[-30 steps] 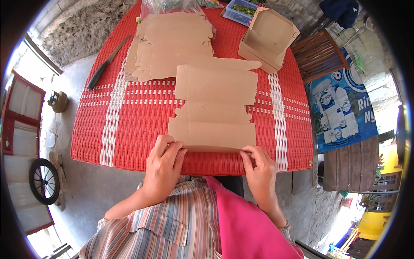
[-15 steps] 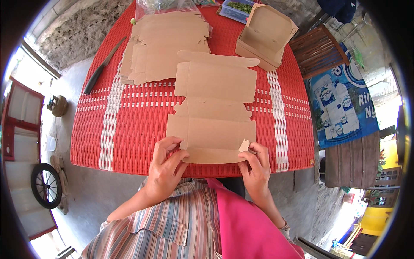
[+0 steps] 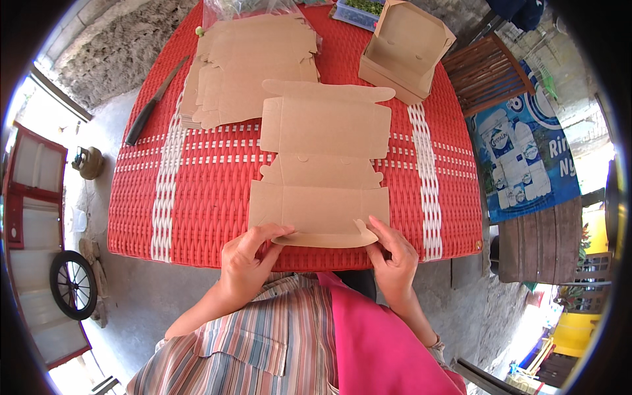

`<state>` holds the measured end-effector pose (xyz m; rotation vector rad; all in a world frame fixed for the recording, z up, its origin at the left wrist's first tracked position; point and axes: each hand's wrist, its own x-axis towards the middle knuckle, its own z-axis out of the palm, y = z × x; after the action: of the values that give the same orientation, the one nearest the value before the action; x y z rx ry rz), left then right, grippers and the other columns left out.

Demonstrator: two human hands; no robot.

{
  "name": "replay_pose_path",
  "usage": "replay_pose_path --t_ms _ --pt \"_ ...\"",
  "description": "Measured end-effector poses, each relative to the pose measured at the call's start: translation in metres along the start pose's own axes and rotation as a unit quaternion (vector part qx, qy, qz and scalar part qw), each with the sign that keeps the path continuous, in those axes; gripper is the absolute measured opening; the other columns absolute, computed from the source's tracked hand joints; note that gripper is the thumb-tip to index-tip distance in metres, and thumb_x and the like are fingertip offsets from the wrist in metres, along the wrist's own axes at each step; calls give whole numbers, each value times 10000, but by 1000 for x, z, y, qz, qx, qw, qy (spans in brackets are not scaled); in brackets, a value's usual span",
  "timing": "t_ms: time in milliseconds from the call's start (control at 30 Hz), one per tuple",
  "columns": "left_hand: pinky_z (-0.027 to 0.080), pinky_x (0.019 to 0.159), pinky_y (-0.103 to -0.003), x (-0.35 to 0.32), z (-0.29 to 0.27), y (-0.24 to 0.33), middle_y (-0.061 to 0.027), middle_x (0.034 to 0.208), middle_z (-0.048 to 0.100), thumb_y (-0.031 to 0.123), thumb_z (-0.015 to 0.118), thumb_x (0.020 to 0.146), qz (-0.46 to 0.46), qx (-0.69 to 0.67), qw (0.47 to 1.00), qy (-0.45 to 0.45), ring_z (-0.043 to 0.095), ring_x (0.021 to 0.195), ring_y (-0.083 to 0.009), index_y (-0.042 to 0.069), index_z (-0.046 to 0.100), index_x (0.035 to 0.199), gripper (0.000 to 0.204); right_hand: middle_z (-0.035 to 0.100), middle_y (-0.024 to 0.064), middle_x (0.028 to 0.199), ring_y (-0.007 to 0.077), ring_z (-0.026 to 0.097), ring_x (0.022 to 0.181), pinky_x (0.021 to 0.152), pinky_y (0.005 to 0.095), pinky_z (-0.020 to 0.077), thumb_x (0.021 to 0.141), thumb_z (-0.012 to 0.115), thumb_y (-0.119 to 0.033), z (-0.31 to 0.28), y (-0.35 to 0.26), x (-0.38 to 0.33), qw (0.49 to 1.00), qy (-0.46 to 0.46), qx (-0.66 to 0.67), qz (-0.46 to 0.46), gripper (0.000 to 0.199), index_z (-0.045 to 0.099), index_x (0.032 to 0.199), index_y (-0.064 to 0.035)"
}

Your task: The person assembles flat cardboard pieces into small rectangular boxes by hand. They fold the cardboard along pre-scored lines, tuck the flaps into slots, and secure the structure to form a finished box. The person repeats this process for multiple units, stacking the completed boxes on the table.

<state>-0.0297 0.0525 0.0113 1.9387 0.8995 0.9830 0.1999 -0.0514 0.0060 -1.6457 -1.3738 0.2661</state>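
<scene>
A flat, die-cut brown cardboard box blank [image 3: 322, 164] lies unfolded on the red woven table [image 3: 191, 197], reaching to the near edge. My left hand [image 3: 247, 263] pinches the left end of its nearest flap, thumb on top. My right hand [image 3: 393, 257] grips the right end of the same flap, which is bent up slightly off the table. Both hands sit at the table's front rim.
A stack of more flat cardboard blanks [image 3: 253, 66] lies at the back left. A folded open box [image 3: 405, 49] stands at the back right. A dark-handled knife [image 3: 155, 102] lies along the left side. A wooden slatted stool [image 3: 484, 72] stands beside the table on the right.
The near flap of the blank has been folded up from flat. Both hands moved from pressing on the edge to gripping the flap's two ends.
</scene>
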Motion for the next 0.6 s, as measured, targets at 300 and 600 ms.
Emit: replay_pose_path --t_ms 300,600 --pt "578 819 -260 5 -7 6 -103 977 761 -108 725 806 -87 -40 995 -34 739 933 -171 -24 685 985 202 776 53 997 210 738 968 956 426 501 817 750 13 -11 0 7 997 -59 14 -38 167 731 972 -44" --pt "586 758 -271 7 -8 6 -104 927 762 -93 669 864 -13 1 999 -51 746 853 -182 -24 705 978 139 779 54 893 190 748 885 941 408 492 851 746 -46 -11 7 1 997 -51 16 -65 76 744 926 -62"
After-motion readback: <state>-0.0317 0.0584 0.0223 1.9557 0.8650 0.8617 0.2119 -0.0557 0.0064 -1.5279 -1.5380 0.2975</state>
